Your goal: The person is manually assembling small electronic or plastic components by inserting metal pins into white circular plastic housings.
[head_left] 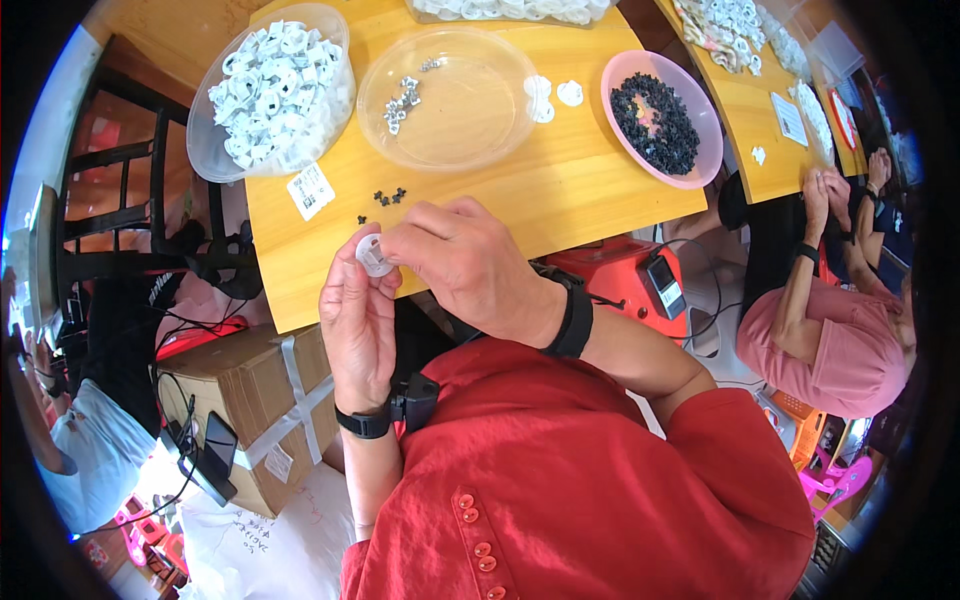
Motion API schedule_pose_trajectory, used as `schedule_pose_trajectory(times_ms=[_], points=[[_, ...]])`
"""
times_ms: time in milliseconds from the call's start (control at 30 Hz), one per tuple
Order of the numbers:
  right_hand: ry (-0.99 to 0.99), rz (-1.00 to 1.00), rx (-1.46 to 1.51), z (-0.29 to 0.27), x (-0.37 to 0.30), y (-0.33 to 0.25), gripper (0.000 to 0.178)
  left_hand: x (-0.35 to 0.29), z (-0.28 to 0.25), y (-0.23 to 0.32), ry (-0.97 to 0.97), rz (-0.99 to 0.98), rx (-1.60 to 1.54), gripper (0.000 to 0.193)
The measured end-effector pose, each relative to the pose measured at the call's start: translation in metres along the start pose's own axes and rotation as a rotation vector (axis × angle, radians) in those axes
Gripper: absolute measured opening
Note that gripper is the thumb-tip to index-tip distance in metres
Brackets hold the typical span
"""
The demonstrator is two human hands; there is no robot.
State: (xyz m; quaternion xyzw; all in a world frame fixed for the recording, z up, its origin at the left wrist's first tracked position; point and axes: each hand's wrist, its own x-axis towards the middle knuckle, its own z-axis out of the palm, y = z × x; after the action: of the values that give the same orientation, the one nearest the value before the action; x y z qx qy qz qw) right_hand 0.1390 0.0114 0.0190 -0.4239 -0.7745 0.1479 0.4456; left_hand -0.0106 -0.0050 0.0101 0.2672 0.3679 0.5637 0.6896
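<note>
White part (374, 256): I see it at 12 o'clock from the left hand (358, 325), 9 o'clock from the right hand (468, 265); round, no clear long axis.
Left grip: clamped on the part.
Right grip: at its 3 o'clock edge; apart or together, I cannot tell.
Nearer hand: neither.
Black bits (382, 200): on the counter (560, 205), 12 o'clock from the part.

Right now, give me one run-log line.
left hand: holds white round part; right hand: at same part; loose black pieces: on table
</note>
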Motion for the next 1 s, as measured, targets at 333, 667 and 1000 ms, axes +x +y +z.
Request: schedule_pose_trajectory(times_ms=[333,667,1000], points=[[0.002,-0.054,-0.084,-0.001,-0.001,-0.001,0.021,-0.001,0.001,0.001,-0.005,-0.007,0.004,0.037],[-0.034,-0.073,-0.029,0.000,0.000,-0.001,0.022,0.000,-0.001,0.000,0.017,-0.029,0.007,0.038],[0.034,0.307,0.329,0.003,0.001,-0.001,0.011,0.002,-0.004,-0.002,0.043,-0.053,-0.066,0.038]])
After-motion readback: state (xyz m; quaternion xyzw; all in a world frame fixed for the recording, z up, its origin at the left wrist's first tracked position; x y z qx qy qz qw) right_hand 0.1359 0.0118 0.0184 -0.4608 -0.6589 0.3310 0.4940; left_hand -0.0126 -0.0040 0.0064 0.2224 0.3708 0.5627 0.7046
